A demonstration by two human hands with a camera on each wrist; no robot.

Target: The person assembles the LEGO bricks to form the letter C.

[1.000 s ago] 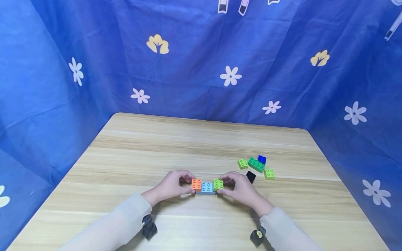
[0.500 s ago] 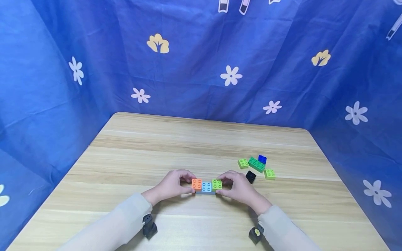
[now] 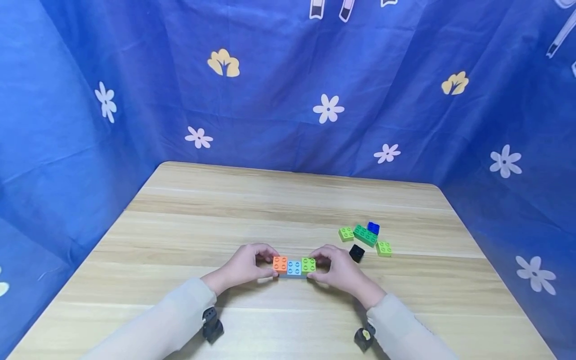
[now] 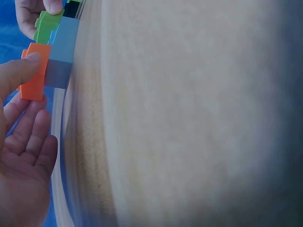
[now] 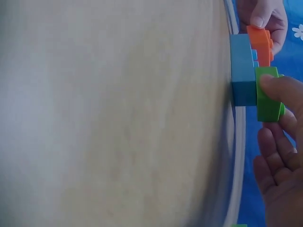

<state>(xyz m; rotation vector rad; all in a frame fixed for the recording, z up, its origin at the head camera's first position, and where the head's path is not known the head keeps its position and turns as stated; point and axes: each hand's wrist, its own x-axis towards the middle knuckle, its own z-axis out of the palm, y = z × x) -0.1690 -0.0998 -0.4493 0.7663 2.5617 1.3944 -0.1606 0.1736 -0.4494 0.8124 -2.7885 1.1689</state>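
A light blue toy brick [image 3: 294, 268] sits on the wooden table, studs up, in front of the person. On its left end is an orange brick [image 3: 280, 264], which the left hand [image 3: 246, 265] pinches between thumb and fingers. The right hand [image 3: 336, 270] pinches a lime green brick [image 3: 308, 264] over the blue brick's right end. Blue studs show between the two upper bricks. In the right wrist view the green brick [image 5: 268, 94] lies against the blue brick's studded side, its end reaching a little past the blue brick's end.
Right of the hands lie a black brick [image 3: 357, 253], a long green brick [image 3: 365, 235], a dark blue brick [image 3: 373, 228] and two lime bricks, one nearer [image 3: 384, 249] and one farther left [image 3: 346, 234]. A blue patterned cloth [image 3: 279, 110] hangs around the table [image 3: 252, 200].
The right hand has moved slightly left with the lime green brick, which now stands closer to the orange one and more squarely over the blue brick's end. The left hand keeps its place.
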